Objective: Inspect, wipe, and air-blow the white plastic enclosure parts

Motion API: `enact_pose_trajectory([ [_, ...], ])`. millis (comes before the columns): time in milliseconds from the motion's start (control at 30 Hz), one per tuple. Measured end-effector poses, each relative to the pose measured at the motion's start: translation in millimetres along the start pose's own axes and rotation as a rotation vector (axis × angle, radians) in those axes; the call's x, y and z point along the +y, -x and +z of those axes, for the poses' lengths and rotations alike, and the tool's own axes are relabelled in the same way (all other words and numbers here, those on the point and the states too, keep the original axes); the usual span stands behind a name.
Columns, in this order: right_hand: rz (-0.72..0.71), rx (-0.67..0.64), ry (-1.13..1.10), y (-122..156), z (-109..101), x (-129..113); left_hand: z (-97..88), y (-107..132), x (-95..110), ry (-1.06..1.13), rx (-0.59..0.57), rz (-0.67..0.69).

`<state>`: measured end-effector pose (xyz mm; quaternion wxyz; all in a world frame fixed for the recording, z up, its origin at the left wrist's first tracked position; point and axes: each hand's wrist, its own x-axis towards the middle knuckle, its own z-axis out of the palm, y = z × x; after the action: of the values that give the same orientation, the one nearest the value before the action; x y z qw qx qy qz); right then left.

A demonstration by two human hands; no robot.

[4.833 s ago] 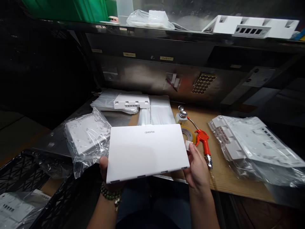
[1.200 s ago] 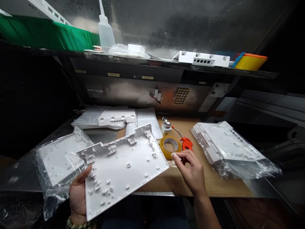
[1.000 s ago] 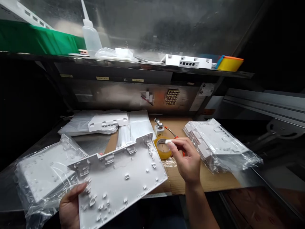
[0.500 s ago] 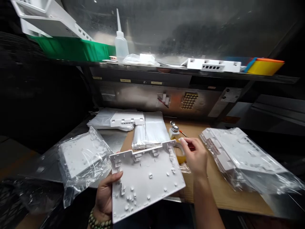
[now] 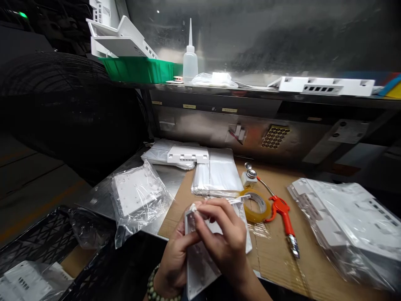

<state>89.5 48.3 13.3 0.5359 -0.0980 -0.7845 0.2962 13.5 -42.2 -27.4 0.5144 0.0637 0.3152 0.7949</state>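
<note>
A white moulded plastic panel (image 5: 200, 269) is tilted up in front of me, its right part hidden behind my fingers. My left hand (image 5: 175, 255), with a beaded bracelet at the wrist, is closed around its left edge. In a pinch, my right hand (image 5: 225, 234) presses a small white wad (image 5: 193, 207), perhaps cloth or cotton, against the panel's upper left corner. Just beyond lie a roll of yellow tape (image 5: 266, 209) and a red air blow gun (image 5: 282, 209). A small bottle with a metal cap (image 5: 249, 177) stands behind the tape.
Bagged white panels lie on the left (image 5: 134, 190) and right (image 5: 354, 221) of the cardboard-covered bench (image 5: 275, 259). Clear bags (image 5: 216, 169) are stacked at the back. A shelf above carries a green bin (image 5: 138, 70) and a squeeze bottle (image 5: 190, 65). A black crate (image 5: 94, 255) is at lower left.
The panel has turned steeply on edge and come closer to me. My right hand has moved left from its right corner to its upper left corner. The view has swung left.
</note>
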Motion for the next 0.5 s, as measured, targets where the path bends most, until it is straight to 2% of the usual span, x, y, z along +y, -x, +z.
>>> enact_pose_trajectory([
  [167, 0.029, 0.042, 0.042, 3.8, -0.8, 4.0, 1.3, 0.1, -3.0, 0.045, -0.057, -0.038],
  [300, 0.008, 0.003, 0.074, 1.9, -5.8, 8.1, 0.0, -4.4, -7.2, 0.034, -0.014, -0.043],
  [400, 0.091, 0.105, 0.188, -0.8, -25.7, 39.2, -15.5, -5.4, 3.1, 0.017, 0.025, -0.045],
  [500, 0.285, 0.185, 0.382, 5.0, -57.9, 96.6, -52.9, -1.3, 35.6, 0.054, -0.039, -0.019],
])
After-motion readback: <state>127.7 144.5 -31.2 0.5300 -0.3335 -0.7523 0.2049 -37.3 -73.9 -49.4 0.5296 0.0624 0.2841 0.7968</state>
